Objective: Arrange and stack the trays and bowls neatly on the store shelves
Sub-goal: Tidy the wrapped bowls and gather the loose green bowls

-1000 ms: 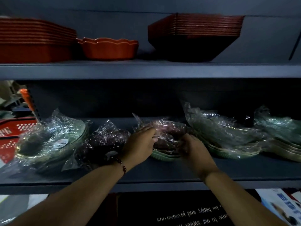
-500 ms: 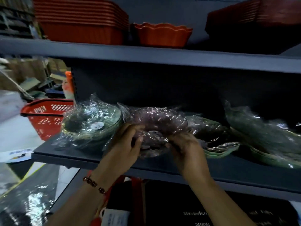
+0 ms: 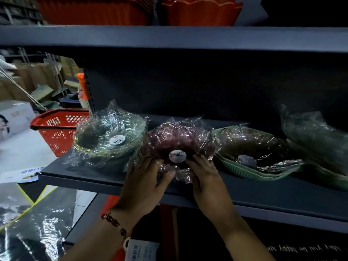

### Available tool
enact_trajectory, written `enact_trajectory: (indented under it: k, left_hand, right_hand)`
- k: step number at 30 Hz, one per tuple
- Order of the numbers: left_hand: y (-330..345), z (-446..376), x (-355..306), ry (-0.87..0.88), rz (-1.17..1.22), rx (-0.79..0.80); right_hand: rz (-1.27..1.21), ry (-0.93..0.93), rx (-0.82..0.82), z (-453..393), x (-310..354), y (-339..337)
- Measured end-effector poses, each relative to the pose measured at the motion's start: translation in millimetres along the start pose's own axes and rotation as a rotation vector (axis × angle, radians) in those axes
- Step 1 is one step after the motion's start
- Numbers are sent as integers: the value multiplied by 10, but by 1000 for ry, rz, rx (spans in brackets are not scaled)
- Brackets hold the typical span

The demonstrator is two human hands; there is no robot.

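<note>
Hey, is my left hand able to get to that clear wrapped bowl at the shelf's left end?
Probably yes. The clear wrapped bowl sits right beside the left hand, nothing between them, though that hand now holds the purple wrapped bowl.

Purple bowl pack (image 3: 177,142): glossy, crinkled clear plastic film over dark purple ribbed plastic.
Clear bowl pack (image 3: 111,136): glassy transparent bowls in shiny wrinkled film.
Green trays (image 3: 252,164): matt green ribbed plastic, wrapped in glossy film.
Round label (image 3: 177,155): pale paper sticker.
Shelf (image 3: 282,196): smooth matt dark grey, painted look.
Shopping basket (image 3: 56,129): red perforated plastic.
Scalloped bowl (image 3: 199,11): smooth orange-red plastic.
Bracelet (image 3: 113,222): glossy dark red beads.
</note>
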State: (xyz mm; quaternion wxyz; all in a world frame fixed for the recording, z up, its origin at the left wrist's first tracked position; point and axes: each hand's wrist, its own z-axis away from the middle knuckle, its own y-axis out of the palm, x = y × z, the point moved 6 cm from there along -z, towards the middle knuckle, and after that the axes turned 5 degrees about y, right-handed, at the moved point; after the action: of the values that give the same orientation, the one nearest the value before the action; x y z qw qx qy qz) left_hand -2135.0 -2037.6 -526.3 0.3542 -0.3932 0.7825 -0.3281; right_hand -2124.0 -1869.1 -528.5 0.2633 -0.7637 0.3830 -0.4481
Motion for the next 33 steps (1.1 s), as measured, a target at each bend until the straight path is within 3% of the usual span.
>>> enact_trajectory:
  k: [6,13,17,20,23,28,33]
  left_hand:
    - [4,-148,-90,-150,60,42]
    - [-77,-283,-823,111,49,32]
    - [139,-314,-1146,242,-119,207]
    - [332,-323,-1180,234,-152,294]
    - [454,-321,-1175,227,-170,317]
    - [572,-315,-1180,251,-181,270]
    - [582,-329,-1159,246,-165,203]
  right_hand:
    - [2,-5,95,-43,63,-86]
    - [126,-65,10,-26,-148,-608]
    - [149,114,-67,132,-813,-1141]
    - [234,221,-38,231,-1207,-1202]
    - [280,168,-64,250,-1270,-1118]
    - [277,260,-185,191,-1304,-1225]
    - [27,393,-96,153,-1338,-1297]
